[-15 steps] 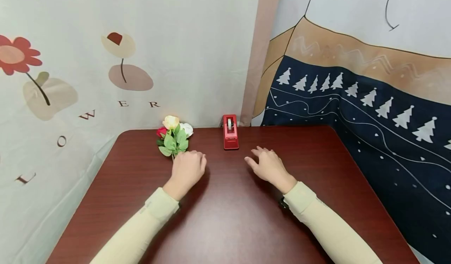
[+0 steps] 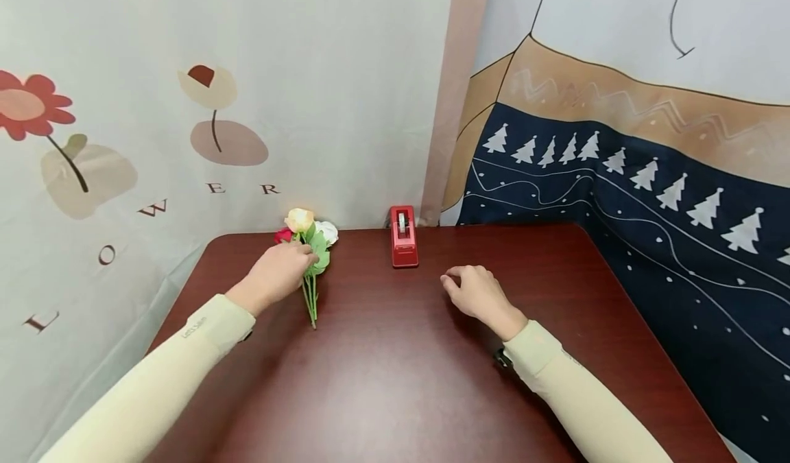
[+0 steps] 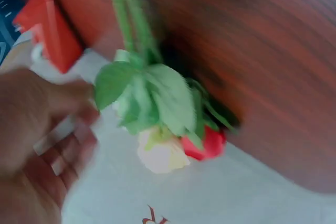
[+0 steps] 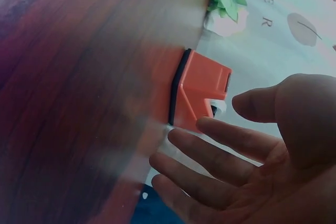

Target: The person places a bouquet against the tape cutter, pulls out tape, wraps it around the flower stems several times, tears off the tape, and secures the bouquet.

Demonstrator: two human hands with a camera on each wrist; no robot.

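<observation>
Just beside the left grip [image 2: 274,276], fingers parted, the bouquet [image 2: 319,246] could skid if a fingertip nudges it, the right grip [image 2: 479,293] likewise parted.

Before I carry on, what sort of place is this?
Probably an indoor tabletop workspace, perhaps a set-up recording corner: a reddish-brown wood-grain table is backed by a pale flower-print cloth, with a fir-tree-print cloth on the right.

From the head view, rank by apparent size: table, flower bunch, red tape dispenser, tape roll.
1. Table
2. Flower bunch, though partly hidden by the left hand
3. Red tape dispenser
4. Tape roll
</observation>
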